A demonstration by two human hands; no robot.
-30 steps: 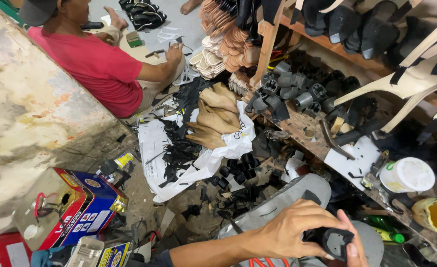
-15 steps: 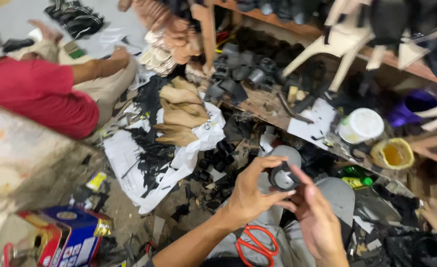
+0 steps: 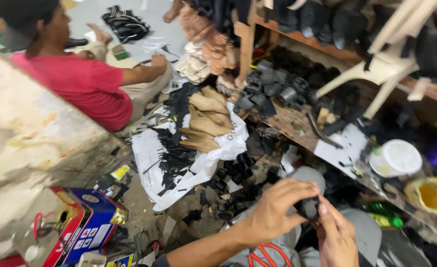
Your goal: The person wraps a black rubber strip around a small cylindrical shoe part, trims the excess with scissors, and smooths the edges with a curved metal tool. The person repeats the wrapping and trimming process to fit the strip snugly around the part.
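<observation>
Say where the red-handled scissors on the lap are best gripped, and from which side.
Grip the scissors by their red handle loops, coming from above on the person's left. The loops lie flat and face up on the lap, while the blades cannot be seen. Both hands are busy just above: the left hand and right hand pinch a small black piece, so approach under or beside them.
</observation>
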